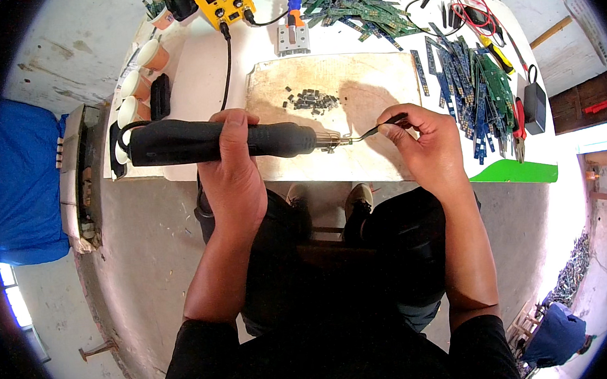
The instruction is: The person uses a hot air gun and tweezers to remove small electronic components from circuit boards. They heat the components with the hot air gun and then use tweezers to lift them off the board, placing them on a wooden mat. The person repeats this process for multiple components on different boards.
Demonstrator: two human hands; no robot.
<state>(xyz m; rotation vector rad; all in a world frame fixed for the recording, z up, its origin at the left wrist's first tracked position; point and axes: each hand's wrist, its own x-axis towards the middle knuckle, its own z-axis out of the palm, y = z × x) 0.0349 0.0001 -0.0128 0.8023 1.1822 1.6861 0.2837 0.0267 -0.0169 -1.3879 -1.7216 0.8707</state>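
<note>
My left hand (236,173) is wrapped around a black hot air gun (182,143), which lies level with its metal nozzle (328,139) toward the right. My right hand (422,140) pinches dark tweezers (384,126). Their tips reach left to just in front of the nozzle. Whether the tips grip a small part there is too small to tell. Both hands are over a worn tan board (276,76) at the table's near edge. A small heap of black chips (314,100) lies on that board, beyond the nozzle.
Piles of circuit board strips (369,8) lie at the back and right (460,76). A yellow soldering station (222,3) stands back left, its cable running down. Paper cups (153,55) line the left edge. Red pliers (519,124) and a black box (535,106) sit at right.
</note>
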